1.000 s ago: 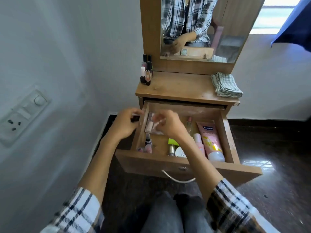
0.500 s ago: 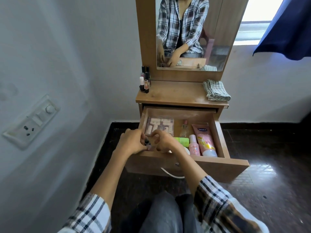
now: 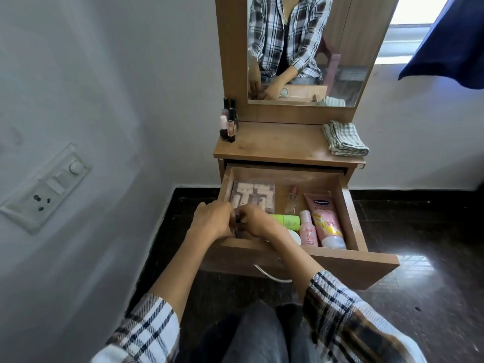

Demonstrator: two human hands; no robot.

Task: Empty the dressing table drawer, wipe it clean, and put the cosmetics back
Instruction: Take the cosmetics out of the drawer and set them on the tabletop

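Wooden drawer [image 3: 309, 258] pulled open, left hand [image 3: 210, 221] and right hand [image 3: 255, 220] together pinching a small dark bottle [image 3: 237, 220].

Small dark item [image 3: 237, 220] between my left hand [image 3: 213, 221] and right hand [image 3: 255, 221]: mostly covered by fingers, type unreadable to me. White jar [image 3: 295, 235], at 3 o'clock of my right hand: half hidden by wrist. Pink tube [image 3: 324, 221]: lower label print too small. Drawer handle [image 3: 272, 275]: partly behind right forearm.
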